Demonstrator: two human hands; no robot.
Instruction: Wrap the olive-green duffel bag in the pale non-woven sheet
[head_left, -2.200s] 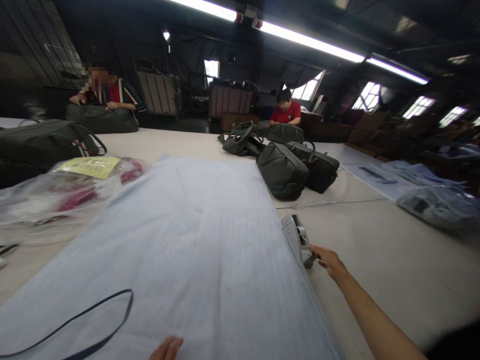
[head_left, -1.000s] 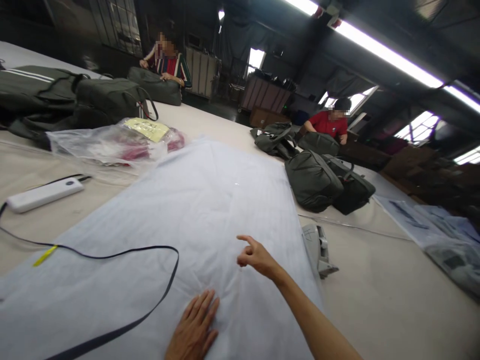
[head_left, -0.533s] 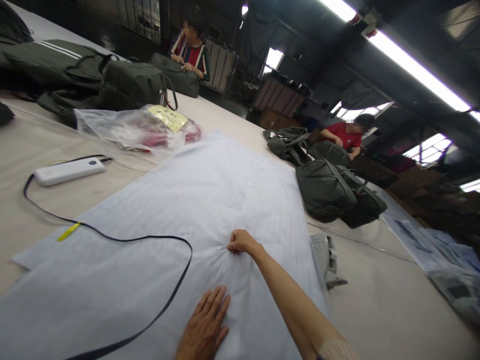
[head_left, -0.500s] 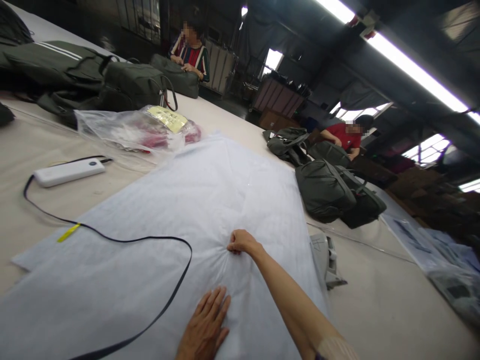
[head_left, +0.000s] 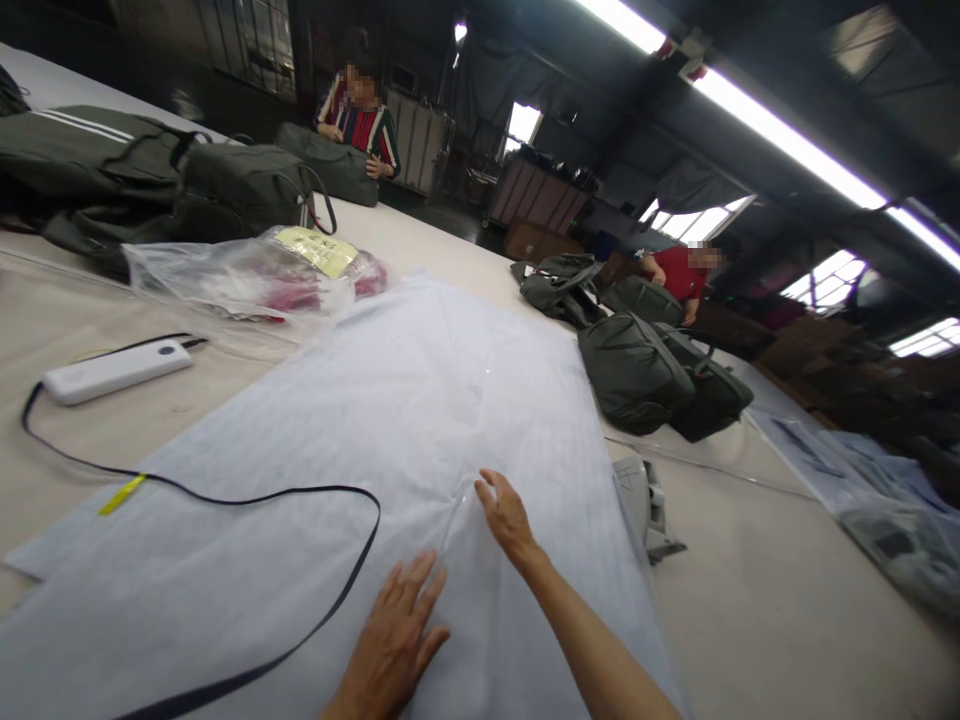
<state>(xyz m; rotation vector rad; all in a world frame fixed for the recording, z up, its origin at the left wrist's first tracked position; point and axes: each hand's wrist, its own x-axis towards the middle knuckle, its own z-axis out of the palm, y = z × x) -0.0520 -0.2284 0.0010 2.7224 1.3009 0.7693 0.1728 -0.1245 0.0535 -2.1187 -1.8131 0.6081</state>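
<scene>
A large, thin white sheet lies over the table before me, lightly creased near its middle. My left hand rests on it at the bottom, fingers spread and palm down. Just above and to the right, my right hand is at a crease, its thumb and fingers apart with nothing between them. A dark flat cord curves over the sheet's left part, with a yellow tag beside it. The cord leads to a white oblong device on the table.
Dark green bags lie at the far left, and more bags stand at the right. A clear plastic bag with red contents sits behind the sheet. A grey tape dispenser-like object is at its right edge. Two people work across the table.
My right hand has let go of the pinched sheet and opened, and the gathered folds have loosened. My left hand's fingers have spread a little. The view has shifted slightly.
</scene>
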